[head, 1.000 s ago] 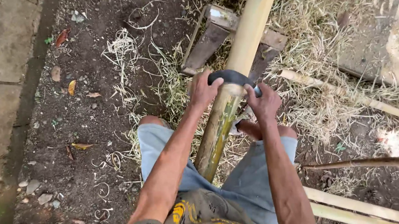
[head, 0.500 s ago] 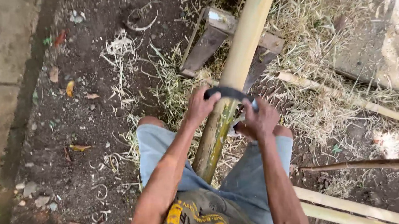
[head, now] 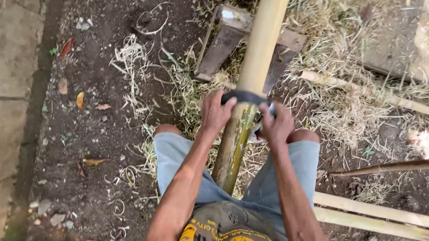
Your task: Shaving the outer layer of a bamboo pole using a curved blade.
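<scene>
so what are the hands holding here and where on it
Both hands grip a curved dark blade laid across the bamboo pole: left hand on its left end, right hand on its right end.

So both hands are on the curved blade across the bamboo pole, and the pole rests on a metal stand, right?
Not quite. The head view shows the left hand and right hand on the curved blade across the bamboo pole, but the pole rests on a wooden stand, not metal.
</scene>
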